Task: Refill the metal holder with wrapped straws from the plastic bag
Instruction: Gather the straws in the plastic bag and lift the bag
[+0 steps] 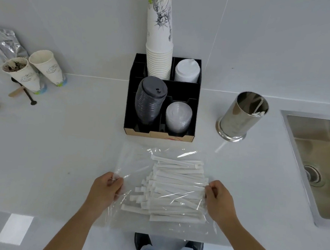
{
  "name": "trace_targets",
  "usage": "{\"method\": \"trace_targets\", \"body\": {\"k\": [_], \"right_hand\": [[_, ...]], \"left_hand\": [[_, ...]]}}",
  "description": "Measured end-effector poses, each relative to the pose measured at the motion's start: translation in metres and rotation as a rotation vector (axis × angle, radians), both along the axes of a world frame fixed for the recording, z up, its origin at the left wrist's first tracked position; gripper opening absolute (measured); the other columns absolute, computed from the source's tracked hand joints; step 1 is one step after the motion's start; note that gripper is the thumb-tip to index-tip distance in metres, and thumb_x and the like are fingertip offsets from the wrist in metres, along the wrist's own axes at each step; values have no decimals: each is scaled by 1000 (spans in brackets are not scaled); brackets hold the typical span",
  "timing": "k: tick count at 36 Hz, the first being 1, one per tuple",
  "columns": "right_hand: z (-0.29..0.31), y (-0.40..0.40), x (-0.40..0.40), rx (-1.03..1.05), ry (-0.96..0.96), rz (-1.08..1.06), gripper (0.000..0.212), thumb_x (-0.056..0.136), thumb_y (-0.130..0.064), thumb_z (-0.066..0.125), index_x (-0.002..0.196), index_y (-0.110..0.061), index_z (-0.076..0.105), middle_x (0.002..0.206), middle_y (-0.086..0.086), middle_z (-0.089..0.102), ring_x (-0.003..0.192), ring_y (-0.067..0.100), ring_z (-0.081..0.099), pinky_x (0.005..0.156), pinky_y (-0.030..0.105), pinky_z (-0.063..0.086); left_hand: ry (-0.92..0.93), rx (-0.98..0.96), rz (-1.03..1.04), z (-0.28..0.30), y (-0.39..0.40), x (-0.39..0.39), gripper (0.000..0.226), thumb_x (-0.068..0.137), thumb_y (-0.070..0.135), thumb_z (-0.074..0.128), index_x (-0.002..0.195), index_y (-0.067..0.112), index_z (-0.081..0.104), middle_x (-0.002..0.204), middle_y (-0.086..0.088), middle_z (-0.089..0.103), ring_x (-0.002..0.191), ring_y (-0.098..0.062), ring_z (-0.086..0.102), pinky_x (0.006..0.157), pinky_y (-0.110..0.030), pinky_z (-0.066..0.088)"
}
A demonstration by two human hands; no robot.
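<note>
A clear plastic bag lies flat on the white counter near its front edge, holding several white paper-wrapped straws piled crosswise. My left hand pinches the bag's left edge, and my right hand pinches its right edge. The shiny metal holder stands upright to the back right of the bag, with a few wrapped straws leaning inside it. One loose wrapped straw lies on the counter just in front of the holder.
A black organiser with stacked paper cups and lids stands behind the bag. A steel sink lies at the right. Two used paper cups, a foil bag and a spoon stand at the far left.
</note>
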State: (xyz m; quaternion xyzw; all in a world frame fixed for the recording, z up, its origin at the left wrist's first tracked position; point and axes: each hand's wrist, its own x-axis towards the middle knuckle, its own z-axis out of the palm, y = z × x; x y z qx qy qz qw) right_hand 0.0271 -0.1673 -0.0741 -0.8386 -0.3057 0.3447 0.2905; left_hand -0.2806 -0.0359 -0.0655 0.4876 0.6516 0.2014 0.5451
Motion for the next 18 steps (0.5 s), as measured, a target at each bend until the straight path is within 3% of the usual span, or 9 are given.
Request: {"method": "trace_targets", "body": {"k": [6,11,18], "right_hand": [[0,-30,57,15,-52,-64,24,93,-15,54,69,-19,52,55,-1,56,50,17,48,51,28,40],[2,-56,104,19,-82,-122,24,91,-14,56,68,-20,54,53,-3,56,48,15,48,50,27,40],[6,-80,160,11,-103,-122,24,91,-14,57,68,-20,55,54,-3,58,50,16,51,51,28,40]], "left_hand": [[-76,-26,-20,-8,-28,56,17,86,7,63,70,3,59,58,-13,63,50,-22,52,47,-29,43],[-128,-59,-44,-13,-48,104,18,87,9,63,69,6,60,57,-10,64,51,-20,54,47,-29,46],[-132,-70,-47,-12,-67,162,20,86,9,64,74,-5,57,56,-8,63,49,-20,53,44,-26,44]]}}
